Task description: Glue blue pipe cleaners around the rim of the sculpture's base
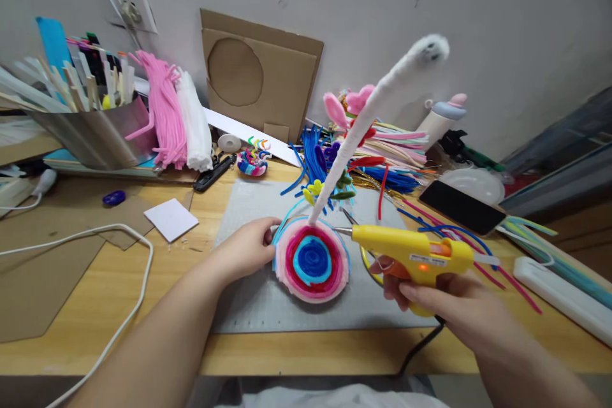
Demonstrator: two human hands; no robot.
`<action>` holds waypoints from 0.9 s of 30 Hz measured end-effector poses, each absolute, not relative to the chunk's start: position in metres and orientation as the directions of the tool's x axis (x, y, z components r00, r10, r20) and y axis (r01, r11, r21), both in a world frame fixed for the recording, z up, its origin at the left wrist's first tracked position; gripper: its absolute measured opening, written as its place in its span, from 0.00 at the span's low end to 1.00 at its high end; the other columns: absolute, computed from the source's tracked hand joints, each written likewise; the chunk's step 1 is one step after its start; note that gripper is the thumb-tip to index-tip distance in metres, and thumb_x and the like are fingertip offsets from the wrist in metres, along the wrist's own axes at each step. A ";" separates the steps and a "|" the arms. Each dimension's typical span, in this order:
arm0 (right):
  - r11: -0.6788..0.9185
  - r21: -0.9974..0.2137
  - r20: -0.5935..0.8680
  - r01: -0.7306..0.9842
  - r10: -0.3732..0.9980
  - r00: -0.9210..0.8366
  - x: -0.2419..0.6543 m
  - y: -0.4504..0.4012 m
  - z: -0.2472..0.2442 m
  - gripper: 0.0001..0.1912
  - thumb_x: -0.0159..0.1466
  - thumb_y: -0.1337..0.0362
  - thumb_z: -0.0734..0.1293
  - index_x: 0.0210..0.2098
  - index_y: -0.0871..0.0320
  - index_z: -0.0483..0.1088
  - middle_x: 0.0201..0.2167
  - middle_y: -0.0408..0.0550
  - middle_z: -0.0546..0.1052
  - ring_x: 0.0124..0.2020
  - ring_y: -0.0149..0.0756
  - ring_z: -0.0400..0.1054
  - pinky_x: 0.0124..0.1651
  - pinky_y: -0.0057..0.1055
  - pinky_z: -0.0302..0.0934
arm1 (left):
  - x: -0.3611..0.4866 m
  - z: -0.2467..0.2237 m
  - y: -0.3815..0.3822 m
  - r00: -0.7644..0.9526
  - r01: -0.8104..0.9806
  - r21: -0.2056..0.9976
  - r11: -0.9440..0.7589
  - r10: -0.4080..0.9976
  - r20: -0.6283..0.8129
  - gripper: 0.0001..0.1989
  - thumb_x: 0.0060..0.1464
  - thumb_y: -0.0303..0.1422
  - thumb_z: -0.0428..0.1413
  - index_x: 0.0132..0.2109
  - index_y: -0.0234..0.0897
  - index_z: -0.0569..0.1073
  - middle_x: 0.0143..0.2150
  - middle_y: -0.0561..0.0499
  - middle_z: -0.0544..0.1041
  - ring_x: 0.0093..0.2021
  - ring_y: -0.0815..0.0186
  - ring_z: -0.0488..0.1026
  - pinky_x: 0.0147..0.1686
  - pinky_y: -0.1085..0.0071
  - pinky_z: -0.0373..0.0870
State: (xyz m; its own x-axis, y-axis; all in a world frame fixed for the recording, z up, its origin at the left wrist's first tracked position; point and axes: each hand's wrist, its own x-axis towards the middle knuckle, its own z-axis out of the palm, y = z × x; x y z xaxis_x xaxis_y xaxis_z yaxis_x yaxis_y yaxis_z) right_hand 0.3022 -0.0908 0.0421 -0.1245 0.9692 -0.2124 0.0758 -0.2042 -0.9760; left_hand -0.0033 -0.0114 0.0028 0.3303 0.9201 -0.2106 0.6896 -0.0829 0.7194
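A yellow hot glue gun (396, 243) with a lit orange light is gripped by my right hand (444, 299). Its metal nozzle points left, close to the upper right edge of a round disc (313, 261) coiled in pink, red and blue pipe cleaners. My left hand (251, 243) has its fingers curled at the disc's upper left edge, the fingertips partly hidden behind it. From the top of the disc rises a long white fuzzy stem (347, 146), tilted to the right, with dark spots at its tip. A grey cutting mat (243, 306) lies beneath.
Behind the mat lie blue pipe cleaners (315, 153) and a small colourful piece (253, 162). A phone (461, 206) and a white power strip (564, 296) are at right. At left stand a metal container of sticks (100, 134) and pink bundles (165, 115); cardboard (282, 70) leans on the wall.
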 end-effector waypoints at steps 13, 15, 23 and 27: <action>-0.401 -0.744 -0.502 -0.534 0.863 0.051 0.285 -0.068 0.008 0.16 0.54 0.71 0.70 0.44 0.61 0.71 0.46 0.59 0.80 0.47 0.44 0.76 0.47 0.32 0.73 | -0.015 0.001 -0.001 0.094 0.817 0.577 0.007 0.985 -0.146 0.23 0.45 0.23 0.50 0.49 0.37 0.75 0.35 0.49 0.76 0.37 0.61 0.73 0.38 0.69 0.66; -0.356 -0.779 -0.435 -0.516 0.900 0.036 0.279 -0.060 0.008 0.17 0.56 0.70 0.70 0.45 0.60 0.69 0.46 0.59 0.80 0.50 0.45 0.75 0.50 0.34 0.72 | -0.016 0.003 0.000 0.097 0.819 0.573 -0.015 0.989 -0.113 0.21 0.47 0.26 0.50 0.48 0.38 0.75 0.37 0.48 0.76 0.40 0.58 0.73 0.42 0.66 0.67; -0.338 -0.809 -0.373 -0.481 0.927 -0.024 0.260 -0.030 -0.004 0.21 0.48 0.76 0.68 0.43 0.59 0.70 0.45 0.52 0.81 0.52 0.44 0.73 0.56 0.35 0.66 | 0.002 0.006 -0.066 0.053 0.713 0.700 -0.031 0.999 -0.010 0.32 0.50 0.31 0.47 0.65 0.39 0.58 0.58 0.41 0.67 0.60 0.55 0.65 0.59 0.57 0.64; -0.307 -0.808 -0.344 -0.503 0.939 -0.020 0.256 -0.027 -0.010 0.20 0.48 0.75 0.68 0.40 0.58 0.70 0.44 0.50 0.81 0.55 0.45 0.71 0.60 0.38 0.62 | 0.025 -0.018 -0.125 -0.037 0.195 0.972 0.134 0.991 -0.130 0.42 0.45 0.31 0.54 0.68 0.45 0.49 0.68 0.44 0.55 0.68 0.54 0.54 0.66 0.53 0.53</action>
State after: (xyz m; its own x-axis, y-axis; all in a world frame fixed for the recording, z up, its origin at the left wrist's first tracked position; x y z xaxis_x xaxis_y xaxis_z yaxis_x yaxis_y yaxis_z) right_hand 0.2564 -0.0275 -0.0095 -0.0196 0.9387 -0.3442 -0.5026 -0.3068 -0.8082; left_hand 0.0255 -0.1246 -0.0184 -0.0366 0.9909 -0.1298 0.1951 0.1345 0.9715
